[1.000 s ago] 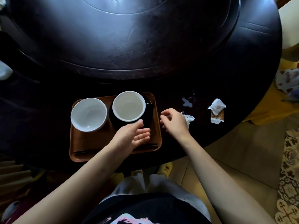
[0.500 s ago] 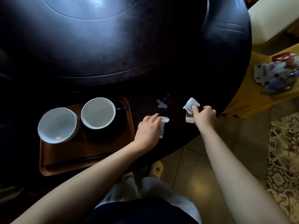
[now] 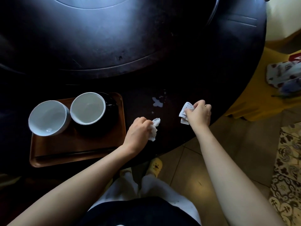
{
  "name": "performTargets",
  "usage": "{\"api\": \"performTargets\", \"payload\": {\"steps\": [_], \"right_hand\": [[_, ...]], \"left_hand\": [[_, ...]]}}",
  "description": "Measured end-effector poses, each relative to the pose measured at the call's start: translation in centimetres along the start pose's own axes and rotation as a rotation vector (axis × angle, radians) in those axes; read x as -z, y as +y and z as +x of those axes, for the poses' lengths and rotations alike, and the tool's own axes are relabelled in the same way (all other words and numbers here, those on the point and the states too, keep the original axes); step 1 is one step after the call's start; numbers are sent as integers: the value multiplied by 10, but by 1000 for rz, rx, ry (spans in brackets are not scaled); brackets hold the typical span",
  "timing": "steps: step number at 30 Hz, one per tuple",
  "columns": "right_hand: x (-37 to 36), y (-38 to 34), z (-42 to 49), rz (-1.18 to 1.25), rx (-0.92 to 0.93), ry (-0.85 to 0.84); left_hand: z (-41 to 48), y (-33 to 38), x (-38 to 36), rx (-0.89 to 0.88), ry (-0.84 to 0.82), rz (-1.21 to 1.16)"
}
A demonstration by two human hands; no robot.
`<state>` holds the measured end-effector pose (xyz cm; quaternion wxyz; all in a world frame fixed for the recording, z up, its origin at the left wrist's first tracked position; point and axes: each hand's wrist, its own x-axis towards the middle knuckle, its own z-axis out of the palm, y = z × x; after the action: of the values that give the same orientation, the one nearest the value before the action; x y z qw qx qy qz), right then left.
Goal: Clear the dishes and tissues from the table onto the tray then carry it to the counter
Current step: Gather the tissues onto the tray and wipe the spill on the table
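A brown tray (image 3: 53, 159) lies near the front edge of the dark round table (image 3: 187, 70). On it stand a white bowl (image 3: 48, 118) and a second white bowl (image 3: 88, 108) resting on a black dish (image 3: 112, 111); dark chopsticks (image 3: 76, 153) lie along the tray's near side. My left hand (image 3: 138, 133) is just right of the tray, closed on a crumpled white tissue (image 3: 154, 128). My right hand (image 3: 198, 113) is farther right near the table's rim, closed on a second white tissue (image 3: 184, 111).
A small pale spill (image 3: 157, 102) marks the table between my hands. A raised turntable (image 3: 97, 38) covers the table's middle. To the right is a yellow seat (image 3: 260, 101) with a patterned cloth (image 3: 283, 74). Tiled floor and a patterned rug (image 3: 288, 168) lie below.
My left hand left the tray and closed on the near tissue. My right hand moved from that tissue to the far one and gripped it. The view shifted right.
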<state>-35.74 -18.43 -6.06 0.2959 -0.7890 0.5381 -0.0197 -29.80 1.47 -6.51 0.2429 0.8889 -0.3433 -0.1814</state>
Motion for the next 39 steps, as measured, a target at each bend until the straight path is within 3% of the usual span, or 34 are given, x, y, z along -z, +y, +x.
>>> {"api": "performTargets", "payload": {"steps": [15, 22, 27, 32, 35, 39], "right_hand": [[-1, 8, 5, -45, -62, -155], [4, 4, -38, 267, -4, -89], [-16, -34, -95, 480, 13, -325], [-60, -76, -144, 315, 90, -549], [-81, -88, -164, 163, 141, -523], [-100, -95, -182, -26, 283, -368]], "left_hand": [[-15, 5, 8, 228, 43, -213], [-30, -13, 39, 482, -140, -613], [-60, -51, 68, 505, -129, -647], [-90, -90, 100, 596, -62, -736], [-102, -109, 112, 628, -30, -794], [-109, -127, 121, 672, -19, -853]]}}
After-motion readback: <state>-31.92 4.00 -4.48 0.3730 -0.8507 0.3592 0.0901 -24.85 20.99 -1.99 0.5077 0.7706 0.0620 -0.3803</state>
